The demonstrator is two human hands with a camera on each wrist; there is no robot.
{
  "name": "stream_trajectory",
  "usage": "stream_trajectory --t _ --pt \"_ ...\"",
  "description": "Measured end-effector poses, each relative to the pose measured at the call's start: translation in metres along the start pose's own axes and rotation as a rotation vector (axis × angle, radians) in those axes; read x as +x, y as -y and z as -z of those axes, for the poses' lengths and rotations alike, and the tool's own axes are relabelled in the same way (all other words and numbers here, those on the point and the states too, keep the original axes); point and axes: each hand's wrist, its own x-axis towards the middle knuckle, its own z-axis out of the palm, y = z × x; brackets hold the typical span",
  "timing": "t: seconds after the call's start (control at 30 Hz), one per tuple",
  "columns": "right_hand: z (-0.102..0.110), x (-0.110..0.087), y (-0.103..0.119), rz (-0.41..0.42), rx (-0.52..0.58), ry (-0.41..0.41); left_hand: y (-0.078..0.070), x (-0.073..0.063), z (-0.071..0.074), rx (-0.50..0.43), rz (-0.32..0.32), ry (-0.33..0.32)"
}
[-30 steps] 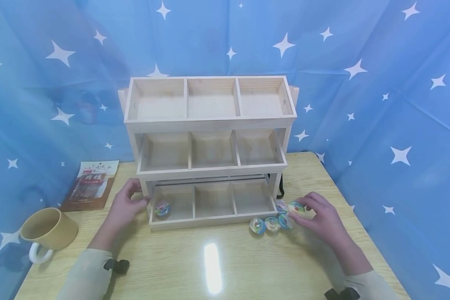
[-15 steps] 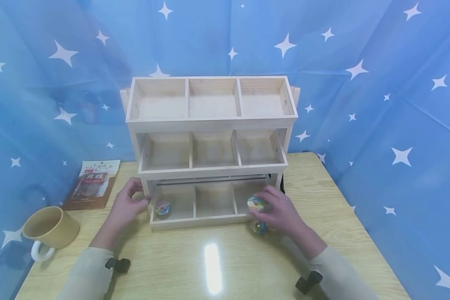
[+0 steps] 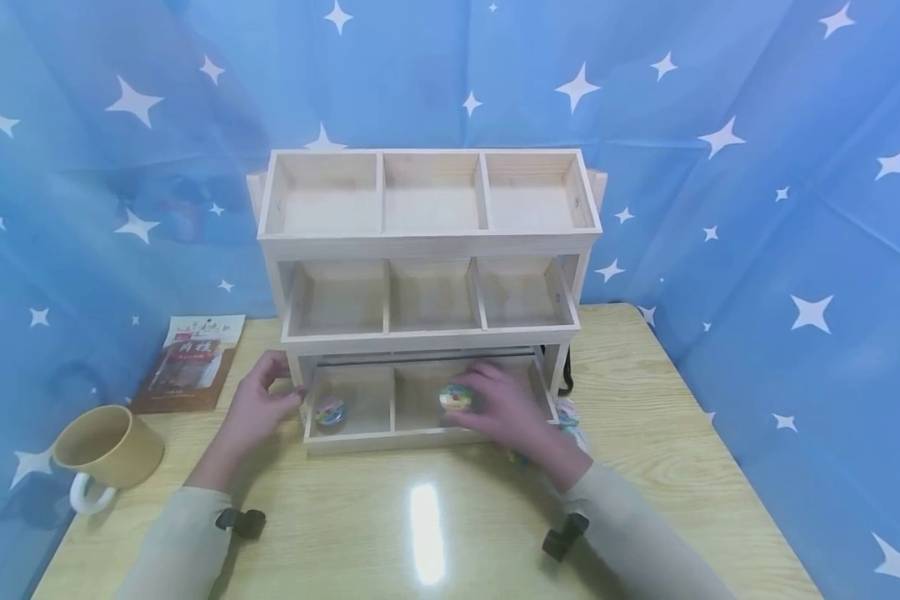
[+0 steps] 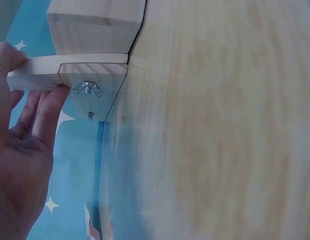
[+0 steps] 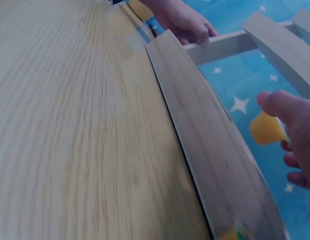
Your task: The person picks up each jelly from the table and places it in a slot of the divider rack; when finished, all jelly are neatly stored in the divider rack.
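A three-tier wooden rack [image 3: 429,247] stands on the table, each tier split into three compartments. My left hand [image 3: 257,407] grips its left side low down; in the left wrist view thumb and fingers pinch a wooden bar [image 4: 37,72] beside a wing nut. Over the bottom tier's middle compartment, my right hand [image 3: 506,410] pinches a small jelly cup [image 3: 455,397] with a colourful lid. The right wrist view shows its yellow body [image 5: 266,129]. Another jelly cup [image 3: 330,412] lies in the bottom left compartment. Several more sit by the rack's lower right corner, including one cup [image 3: 567,412], partly hidden by my right arm.
A tan mug [image 3: 108,450] with a white handle stands at the table's left edge. Behind it lies a brown packet [image 3: 189,367]. A blue star-patterned curtain [image 3: 765,217] closes off the back and sides.
My right hand has picked up the jelly cup from the group at the right and carried it left, over the bottom tier's middle compartment. My left hand has stayed on the rack.
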Motion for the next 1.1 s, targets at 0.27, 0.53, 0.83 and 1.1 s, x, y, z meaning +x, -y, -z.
stream_trajectory --t 0.27,0.53,0.83,1.1 --pt "-0.014 0.029 0.021 0.012 0.018 0.116 -0.003 0.002 0.0 -0.007 0.005 -0.003" --pt "-0.031 0.057 0.037 0.062 0.058 0.144 -0.005 0.003 0.0 -0.026 -0.016 0.0" --pt "-0.055 0.082 0.047 0.123 0.026 0.225 -0.003 0.002 0.0 -0.019 -0.026 -0.004" --pt "-0.072 0.094 0.049 0.186 -0.027 0.285 -0.003 0.001 0.0 -0.024 -0.018 -0.002"
